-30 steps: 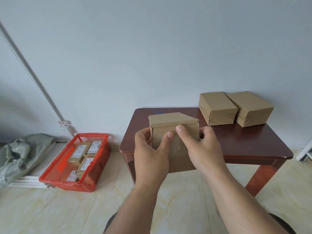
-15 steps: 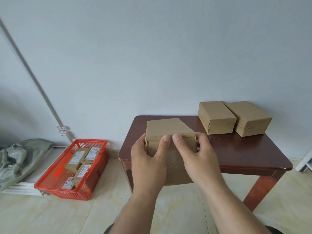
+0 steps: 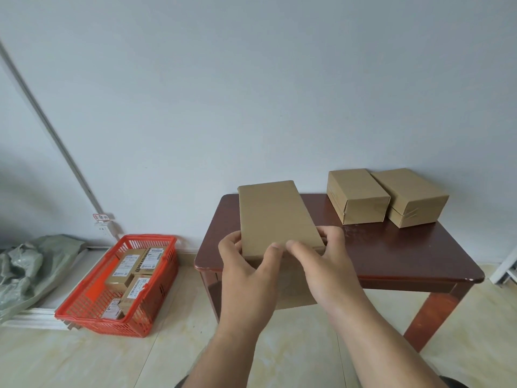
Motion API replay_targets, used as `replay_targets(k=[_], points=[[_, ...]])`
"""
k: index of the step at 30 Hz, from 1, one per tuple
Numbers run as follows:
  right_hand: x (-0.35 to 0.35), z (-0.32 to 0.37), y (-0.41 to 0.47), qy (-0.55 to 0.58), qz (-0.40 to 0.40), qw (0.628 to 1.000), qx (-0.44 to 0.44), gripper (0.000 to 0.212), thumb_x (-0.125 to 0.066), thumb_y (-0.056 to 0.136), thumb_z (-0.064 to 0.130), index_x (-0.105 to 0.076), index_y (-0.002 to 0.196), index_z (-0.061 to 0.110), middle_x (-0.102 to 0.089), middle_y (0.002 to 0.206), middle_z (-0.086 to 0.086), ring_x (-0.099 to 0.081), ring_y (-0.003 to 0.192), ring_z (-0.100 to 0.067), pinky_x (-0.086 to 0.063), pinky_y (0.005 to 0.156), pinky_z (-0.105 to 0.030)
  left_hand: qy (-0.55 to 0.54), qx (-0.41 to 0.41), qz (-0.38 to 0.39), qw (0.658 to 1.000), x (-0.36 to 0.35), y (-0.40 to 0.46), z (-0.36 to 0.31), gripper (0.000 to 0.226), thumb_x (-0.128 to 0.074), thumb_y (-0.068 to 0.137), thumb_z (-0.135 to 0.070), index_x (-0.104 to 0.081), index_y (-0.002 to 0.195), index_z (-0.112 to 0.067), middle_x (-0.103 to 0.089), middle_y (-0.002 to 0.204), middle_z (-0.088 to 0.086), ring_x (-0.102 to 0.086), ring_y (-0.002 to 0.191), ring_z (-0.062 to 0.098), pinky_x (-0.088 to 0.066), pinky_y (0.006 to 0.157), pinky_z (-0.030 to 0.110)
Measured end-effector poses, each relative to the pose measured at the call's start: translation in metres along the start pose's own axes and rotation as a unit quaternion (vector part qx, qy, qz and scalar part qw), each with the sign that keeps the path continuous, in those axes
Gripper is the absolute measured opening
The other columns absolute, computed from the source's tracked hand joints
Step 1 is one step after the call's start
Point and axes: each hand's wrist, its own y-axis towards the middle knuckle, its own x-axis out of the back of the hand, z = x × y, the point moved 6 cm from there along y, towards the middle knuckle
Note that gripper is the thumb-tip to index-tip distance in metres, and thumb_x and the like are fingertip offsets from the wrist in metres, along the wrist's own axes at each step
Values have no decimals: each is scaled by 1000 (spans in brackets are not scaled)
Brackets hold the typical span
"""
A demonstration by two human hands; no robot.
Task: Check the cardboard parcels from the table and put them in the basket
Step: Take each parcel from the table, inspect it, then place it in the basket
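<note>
A plain brown cardboard parcel [image 3: 275, 217] is held in the air in front of the dark red table [image 3: 397, 253], its broad top face tilted toward me. My left hand [image 3: 246, 270] grips its near left edge, thumb on top. My right hand [image 3: 324, 264] grips the near right edge, thumb on top as well. Two more cardboard parcels [image 3: 356, 196] [image 3: 412, 196] sit side by side at the table's back right. The red plastic basket [image 3: 92, 309] stands on the floor to the left and holds several labelled parcels [image 3: 134, 270].
A grey-green plastic bag [image 3: 30, 261] lies on the floor left of the basket, against the wall. A slanted white conduit [image 3: 50, 127] runs down the wall to a socket. A white frame [image 3: 506, 264] pokes in at the right edge. Tiled floor lies between basket and table.
The parcel has been rotated in both hands, so its long top face now shows instead of its short end. My view has tipped slightly upward.
</note>
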Motion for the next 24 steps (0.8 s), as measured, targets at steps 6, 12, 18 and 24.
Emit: replay_targets(k=[6,12,18,24], points=[[3,-4,3,-2,4,1000,-16,52,-81,87,45,-57,133,44,-77,108,21,-74,100,-3,-60,94,-42,12,-19,-9,1000,0,-1,-2,48,-74,75,-46,-54,115,-62,-66,127,-11,-69,114,10,-61,91,38],[-6,-7,-8,-60,4,998,10,57,-84,84,46,-52,132,46,-72,115,20,-70,102,2,-59,91,-33,71,-7,-57,996,17,16,0,64,-79,84,-54,-57,140,-31,-53,131,-9,-61,110,0,-54,100,33],[2,-1,1,-58,-23,998,4,44,-84,86,45,-55,118,36,-71,108,15,-71,95,-2,-58,80,-31,83,-23,-57,995,14,8,5,53,-82,84,-47,-53,127,-43,-49,123,-22,-53,119,-1,-49,93,24],[-1,-3,1,-92,-15,995,34,64,-80,76,66,-59,131,40,-70,122,14,-69,109,-5,-60,93,-38,72,-9,-50,996,15,11,6,49,-82,88,-39,-49,125,-32,-65,113,-20,-64,93,-13,-52,73,11]])
